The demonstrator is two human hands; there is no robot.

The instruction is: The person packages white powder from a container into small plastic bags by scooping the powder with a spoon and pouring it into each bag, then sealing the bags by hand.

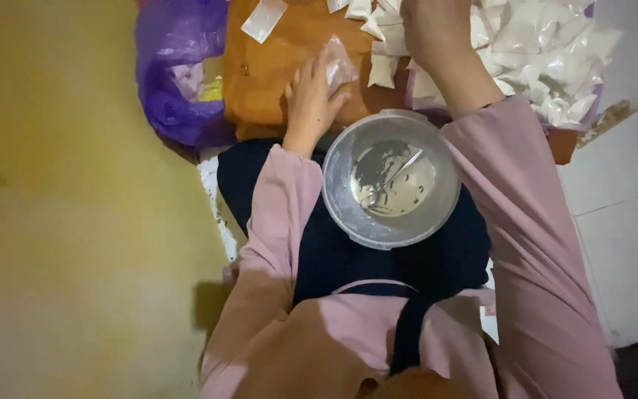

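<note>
Yellow floor surface (pixel 75 222) occupies the left side, dimly and unevenly lit. Pale tiled floor (pixel 629 192) with visible joint lines lies to the right. No walls, windows or furniture discernible.

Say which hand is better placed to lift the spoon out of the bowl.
Probably the left hand: it rests on a small bag just beyond the bowl, nearer the spoon; the right hand reaches farther, into the bag pile.

Left hand (pixel 310 96) on a clear packet (pixel 339 65), bowl (pixel 348 214) with spoon (pixel 393 179) in lap.
</note>
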